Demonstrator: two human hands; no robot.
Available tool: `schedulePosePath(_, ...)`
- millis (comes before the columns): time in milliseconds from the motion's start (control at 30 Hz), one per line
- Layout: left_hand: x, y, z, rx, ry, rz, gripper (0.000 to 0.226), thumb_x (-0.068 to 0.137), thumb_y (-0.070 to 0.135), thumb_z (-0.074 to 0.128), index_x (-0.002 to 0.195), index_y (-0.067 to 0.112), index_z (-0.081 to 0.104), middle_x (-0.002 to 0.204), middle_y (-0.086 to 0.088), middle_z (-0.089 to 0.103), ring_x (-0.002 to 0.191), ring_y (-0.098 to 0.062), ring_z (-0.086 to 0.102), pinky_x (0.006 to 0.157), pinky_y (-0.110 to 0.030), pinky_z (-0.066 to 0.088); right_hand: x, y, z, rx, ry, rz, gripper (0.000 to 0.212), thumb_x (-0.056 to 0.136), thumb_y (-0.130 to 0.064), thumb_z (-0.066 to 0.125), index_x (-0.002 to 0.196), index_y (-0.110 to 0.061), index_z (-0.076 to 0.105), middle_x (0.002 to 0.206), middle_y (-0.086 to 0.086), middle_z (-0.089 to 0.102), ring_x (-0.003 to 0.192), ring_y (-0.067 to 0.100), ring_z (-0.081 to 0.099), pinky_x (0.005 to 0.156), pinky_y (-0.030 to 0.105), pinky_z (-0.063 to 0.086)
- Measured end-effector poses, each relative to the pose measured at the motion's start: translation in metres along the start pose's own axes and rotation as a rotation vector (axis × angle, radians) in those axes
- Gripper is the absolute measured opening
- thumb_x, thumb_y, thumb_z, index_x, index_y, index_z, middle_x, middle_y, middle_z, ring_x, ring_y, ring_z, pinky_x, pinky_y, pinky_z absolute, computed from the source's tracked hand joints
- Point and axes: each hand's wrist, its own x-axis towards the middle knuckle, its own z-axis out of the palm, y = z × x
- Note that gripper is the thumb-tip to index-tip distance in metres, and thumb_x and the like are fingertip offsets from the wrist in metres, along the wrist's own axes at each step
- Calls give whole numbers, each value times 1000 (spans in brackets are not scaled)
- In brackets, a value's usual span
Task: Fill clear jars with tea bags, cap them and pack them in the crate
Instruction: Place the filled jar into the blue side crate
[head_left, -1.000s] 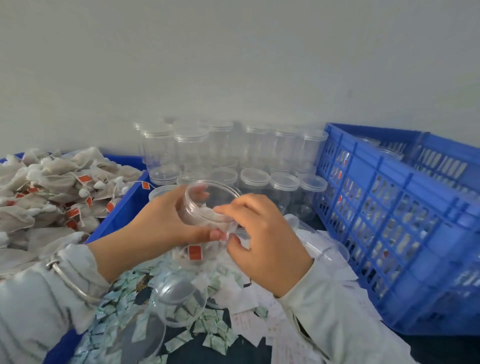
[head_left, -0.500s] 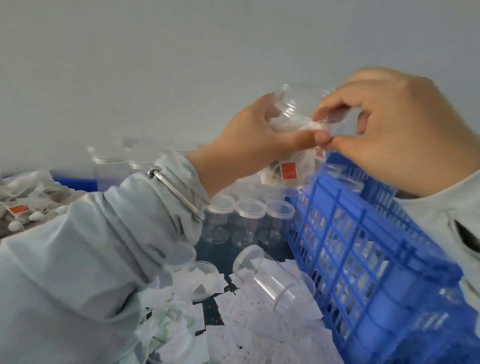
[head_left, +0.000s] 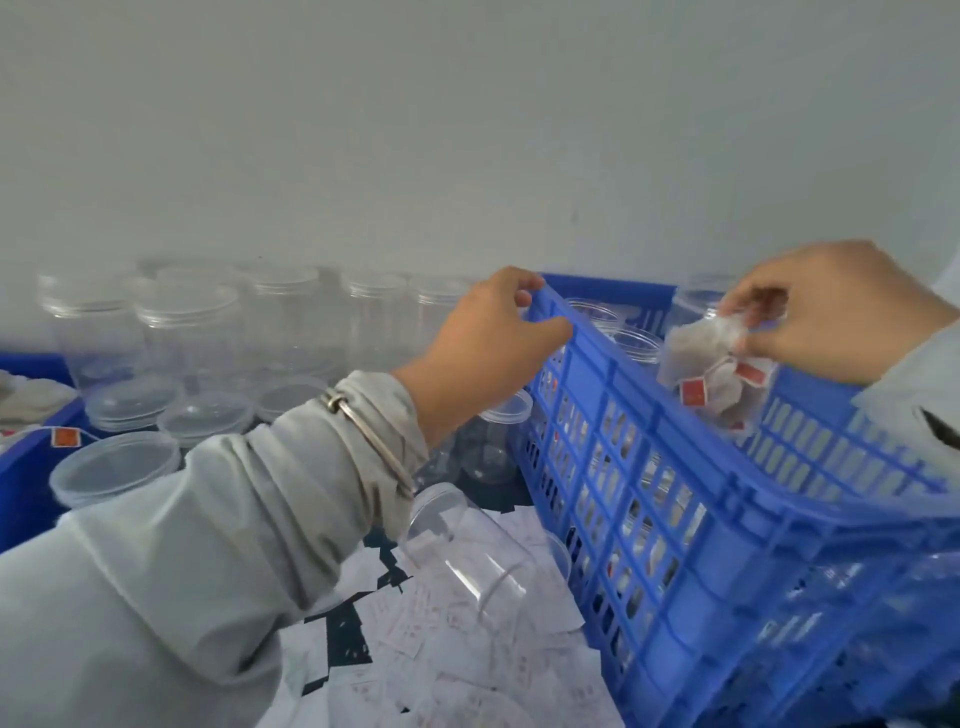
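Jar (head_left: 719, 358) of tea bags (head_left: 714, 382), which both my hands held over the table a second ago, now hangs above the blue crate (head_left: 649, 519), gripped at its cap end by my right hand (head_left: 826, 317), fingertips curled onto the rim. My left hand (head_left: 491, 343) has let go and now hooks its fingers over the crate's near wall. Judgement: capping done, packing under way; empty jars (head_left: 208, 332) wait behind on the table
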Motion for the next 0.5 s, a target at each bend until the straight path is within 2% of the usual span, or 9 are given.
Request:
schedulePosePath(100, -11, -16, -11, 70, -50, -21, 40, 83, 26, 65, 121, 26, 53, 116, 9, 54, 106, -7, 53, 78, -19, 38, -6, 0, 32, -16, -187, 46, 23, 69, -10, 78, 89, -20, 74, 69, -11, 60, 73, 13, 56, 70, 24, 40)
schedulePosePath(167, -20, -26, -25, 147, -74, -22, 37, 83, 27, 66, 117, 28, 54, 113, 11, 55, 104, -5, 53, 78, -20, 39, -6, -2, 45, -60, -287, 50, 20, 73, -17, 77, 91, -25, 72, 83, -11, 67, 82, 12, 59, 76, 27, 46)
schedulePosePath(267, -39, -44, -51, 231, -109, -55, 26, 82, 27, 66, 104, 35, 55, 104, 17, 57, 99, -2, 56, 80, -23, 42, -5, -9, 51, -233, -335, 12, 15, 79, -30, 72, 93, -32, 67, 96, -11, 63, 92, 15, 59, 71, 30, 46)
schedulePosePath(333, -55, -58, -69, 295, -160, -86, 25, 81, 28, 68, 96, 42, 53, 97, 26, 53, 91, 8, 54, 83, -24, 42, -6, -13, 54, -402, -336, -54, 13, 83, -34, 65, 97, -33, 63, 104, -8, 63, 98, 19, 60, 69, 29, 45)
schedulePosePath(400, -72, -75, -88, 365, -197, -120, 26, 79, 29, 70, 93, 44, 53, 96, 31, 51, 89, 16, 48, 86, -24, 40, -7, -16, 55, -459, -338, -89, 13, 86, -32, 59, 99, -33, 61, 107, -6, 61, 100, 19, 59, 70, 29, 44)
schedulePosePath(433, -79, -84, -99, 388, -201, -143, 27, 79, 28, 71, 91, 45, 54, 97, 31, 52, 90, 18, 47, 87, -24, 40, -8, -18, 54, -455, -339, -102, 7, 87, -31, 57, 93, -33, 59, 104, -6, 59, 98, 19, 58, 70, 29, 43)
schedulePosePath(467, -86, -92, -109, 397, -197, -172, 27, 78, 29, 72, 88, 46, 54, 98, 30, 54, 92, 18, 48, 88, -24, 40, -8, -19, 53, -434, -343, -110, 10, 87, -28, 55, 81, -35, 53, 96, -7, 56, 92, 18, 55, 69, 29, 41)
schedulePosePath(500, -93, -100, -120, 395, -189, -208, 27, 77, 29, 73, 88, 47, 55, 98, 29, 56, 94, 16, 51, 87, -24, 42, -8, -21, 52, -418, -350, -114, 23, 88, -26, 53, 70, -35, 42, 89, -7, 49, 86, 17, 51, 67, 29, 38)
